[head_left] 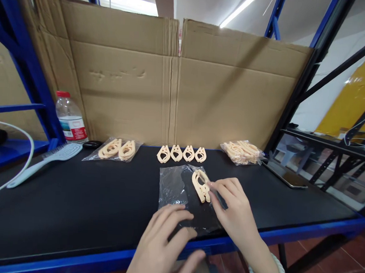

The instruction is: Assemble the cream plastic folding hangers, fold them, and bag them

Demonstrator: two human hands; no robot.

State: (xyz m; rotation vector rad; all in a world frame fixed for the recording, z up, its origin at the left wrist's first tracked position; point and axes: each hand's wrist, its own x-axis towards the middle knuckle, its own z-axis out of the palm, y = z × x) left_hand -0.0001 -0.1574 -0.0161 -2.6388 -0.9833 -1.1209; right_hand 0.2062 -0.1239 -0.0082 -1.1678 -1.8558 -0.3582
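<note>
A clear plastic bag [173, 187] lies flat on the black tabletop near the front edge. My left hand [166, 244] rests on its near end with fingers stretched out flat, holding nothing. My right hand [232, 207] pinches a beige hair clip [200, 186] with its fingertips at the bag's right side; the clip lies partly on the bag. Behind it a row of several loose beige clips [182, 153] lies side by side.
A sealed bag holding two clips [117, 149] lies at back left, and a fuller bag of clips [241, 152] at back right. A water bottle [70, 119], a white hairbrush [46, 161], a white cable and a tablet [287, 174] lie around. A cardboard wall [173, 78] stands behind.
</note>
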